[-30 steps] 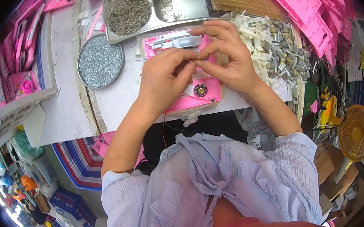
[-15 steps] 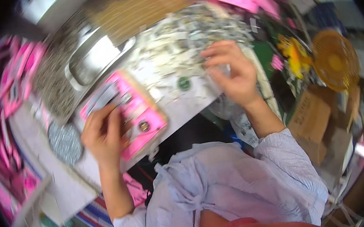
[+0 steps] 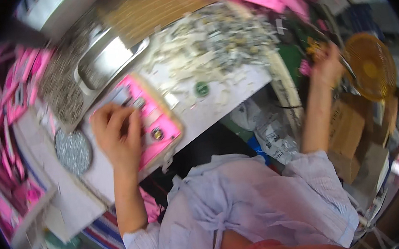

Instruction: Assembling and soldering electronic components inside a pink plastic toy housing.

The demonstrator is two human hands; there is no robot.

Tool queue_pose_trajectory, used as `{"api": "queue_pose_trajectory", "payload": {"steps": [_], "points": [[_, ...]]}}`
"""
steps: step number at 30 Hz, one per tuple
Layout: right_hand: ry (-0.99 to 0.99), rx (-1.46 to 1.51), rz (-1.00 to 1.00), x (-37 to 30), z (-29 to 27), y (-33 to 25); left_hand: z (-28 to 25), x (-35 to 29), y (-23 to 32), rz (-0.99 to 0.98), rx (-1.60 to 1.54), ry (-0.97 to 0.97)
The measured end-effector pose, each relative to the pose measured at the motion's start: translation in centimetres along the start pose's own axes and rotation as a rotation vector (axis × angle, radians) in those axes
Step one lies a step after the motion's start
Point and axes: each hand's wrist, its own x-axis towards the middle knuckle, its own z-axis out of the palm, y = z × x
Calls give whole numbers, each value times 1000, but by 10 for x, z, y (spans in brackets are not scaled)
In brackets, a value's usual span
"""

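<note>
On the table (image 3: pixel 207 109), a case (image 3: pixel 166 127) lies between a dish (image 3: pixel 89 149) on its left and a heap of parts (image 3: pixel 201 47) on its right, with a tray (image 3: pixel 113 55) behind it and a fan (image 3: pixel 369 67) past the table's right end.

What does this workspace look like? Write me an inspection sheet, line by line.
Surface: white tabletop, strewn with parts.
Job's things: pink case, dark-rimmed round part in it.
Clutter: small pale and grey parts in a pile; silvery bits in a round patch; metal tray.
Grip: left hand over the pink case, fingers bent; right hand beyond the tabletop's right edge, at a yellow item; any hold unclear.
Cables: nothing seen clearly, given blur.
Surroundings: orange round grille and cardboard box at right; pink parts stacked at left.
</note>
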Motion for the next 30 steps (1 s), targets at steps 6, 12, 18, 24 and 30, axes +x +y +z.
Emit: {"api": "queue_pose_trajectory", "payload": {"steps": [6, 12, 18, 24, 30], "points": [[-493, 165, 95, -86, -12, -45, 3, -2, -8, -44, 42, -18], [-1245, -32, 111, -224, 77, -25, 8, -1, -5, -38, 119, -39], [-1367, -57, -123, -241, 107, -16, 7, -2, -4, -70, 128, -61], [-1381, -86, -162, -242, 110, -14, 5, -1, -4, -64, 126, -69], [-1374, -72, -151, -245, 112, -11, 4, -1, -4, -53, 140, -75]]}}
